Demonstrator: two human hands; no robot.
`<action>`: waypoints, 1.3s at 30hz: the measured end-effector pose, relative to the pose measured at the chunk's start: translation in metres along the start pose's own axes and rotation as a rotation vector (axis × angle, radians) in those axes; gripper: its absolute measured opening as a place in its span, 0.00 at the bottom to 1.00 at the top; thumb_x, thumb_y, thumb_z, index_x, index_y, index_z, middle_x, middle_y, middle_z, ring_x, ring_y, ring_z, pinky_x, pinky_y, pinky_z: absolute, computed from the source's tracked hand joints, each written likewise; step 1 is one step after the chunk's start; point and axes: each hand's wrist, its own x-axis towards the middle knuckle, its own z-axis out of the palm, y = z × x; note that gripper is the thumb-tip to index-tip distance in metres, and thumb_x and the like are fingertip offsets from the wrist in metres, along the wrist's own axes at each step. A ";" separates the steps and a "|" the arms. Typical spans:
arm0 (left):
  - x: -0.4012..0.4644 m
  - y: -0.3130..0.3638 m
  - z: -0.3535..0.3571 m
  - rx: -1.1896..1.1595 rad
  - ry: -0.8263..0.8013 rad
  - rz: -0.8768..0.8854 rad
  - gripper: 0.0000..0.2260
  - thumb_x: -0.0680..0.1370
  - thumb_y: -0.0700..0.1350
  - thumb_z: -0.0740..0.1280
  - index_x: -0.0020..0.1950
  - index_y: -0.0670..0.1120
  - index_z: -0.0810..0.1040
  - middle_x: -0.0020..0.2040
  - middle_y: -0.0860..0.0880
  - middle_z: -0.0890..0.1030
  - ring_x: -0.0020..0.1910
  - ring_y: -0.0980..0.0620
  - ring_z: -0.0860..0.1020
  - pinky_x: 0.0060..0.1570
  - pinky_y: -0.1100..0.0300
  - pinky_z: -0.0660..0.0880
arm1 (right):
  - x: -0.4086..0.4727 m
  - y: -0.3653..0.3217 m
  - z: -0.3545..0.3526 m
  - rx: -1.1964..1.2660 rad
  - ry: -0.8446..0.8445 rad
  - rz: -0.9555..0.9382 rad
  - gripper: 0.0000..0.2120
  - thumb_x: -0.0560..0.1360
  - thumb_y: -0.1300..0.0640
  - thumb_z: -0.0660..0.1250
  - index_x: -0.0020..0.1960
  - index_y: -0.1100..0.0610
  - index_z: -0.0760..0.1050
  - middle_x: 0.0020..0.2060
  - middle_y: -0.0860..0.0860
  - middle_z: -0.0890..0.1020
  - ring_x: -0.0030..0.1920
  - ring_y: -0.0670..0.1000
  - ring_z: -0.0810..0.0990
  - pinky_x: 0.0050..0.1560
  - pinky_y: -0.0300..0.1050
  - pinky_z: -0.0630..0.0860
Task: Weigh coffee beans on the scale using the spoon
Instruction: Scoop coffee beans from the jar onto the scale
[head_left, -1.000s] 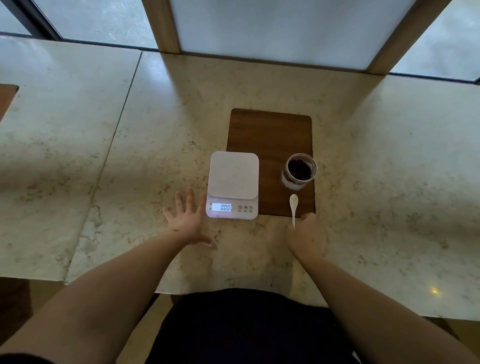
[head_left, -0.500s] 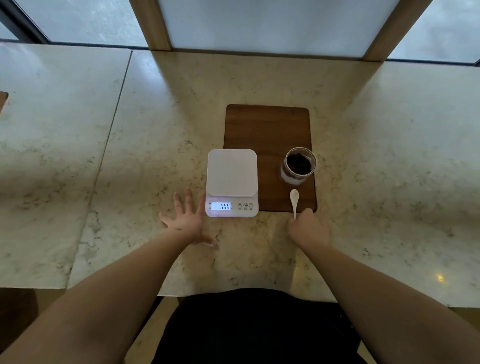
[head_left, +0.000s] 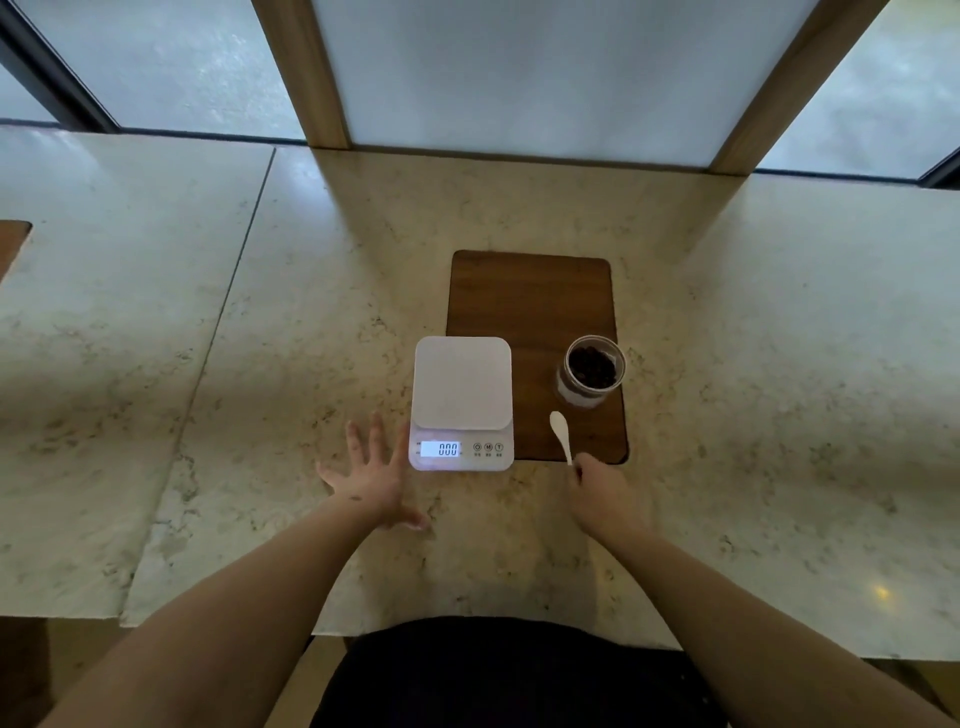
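A: Head view, item one: white digital scale (head_left: 461, 402) on the marble desk (head_left: 208, 364), its right edge overlapping the wooden board (head_left: 535, 296). Display lit, reading zeros; platform bare.

B: Item two?

A: Open glass jar of coffee beans (head_left: 592, 370) on the board, right of the scale. Item three: white spoon (head_left: 561, 435), bowl lying on the board just below the jar, handle running toward the right hand (head_left: 605, 499).

B: Grips?

A: Right hand's grip pinches the handle tip. Left hand (head_left: 371, 475) lies flat on the desk, fingers spread, just beside the scale's lower left corner.

B: Step?

A: Picking up the spoon, by my judgement. No beans weighed yet. Next calls for lifting it and dipping the bowl into the jar's narrow mouth.

B: Unclear?

A: Pinching fingertips hidden behind the knuckles; button labels too small to read; jar depth unknown.
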 end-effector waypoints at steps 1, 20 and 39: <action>0.000 -0.001 0.001 -0.006 0.000 -0.002 0.70 0.58 0.77 0.72 0.69 0.59 0.16 0.69 0.45 0.14 0.66 0.37 0.15 0.66 0.17 0.40 | -0.002 -0.003 -0.005 -0.002 0.026 -0.062 0.12 0.82 0.52 0.58 0.41 0.54 0.72 0.37 0.52 0.77 0.35 0.51 0.77 0.32 0.45 0.72; 0.002 -0.003 0.003 -0.030 0.050 0.024 0.70 0.56 0.78 0.73 0.63 0.62 0.12 0.70 0.47 0.15 0.68 0.37 0.16 0.65 0.17 0.41 | 0.036 -0.022 -0.118 -0.222 0.349 -0.090 0.10 0.82 0.61 0.55 0.45 0.60 0.73 0.37 0.56 0.77 0.37 0.59 0.77 0.33 0.48 0.67; -0.002 -0.002 -0.001 -0.033 0.057 0.017 0.72 0.55 0.77 0.74 0.67 0.62 0.14 0.72 0.47 0.16 0.70 0.38 0.18 0.66 0.17 0.41 | 0.046 -0.024 -0.105 -0.131 0.292 -0.098 0.11 0.79 0.63 0.57 0.39 0.54 0.67 0.33 0.51 0.72 0.35 0.54 0.72 0.28 0.44 0.61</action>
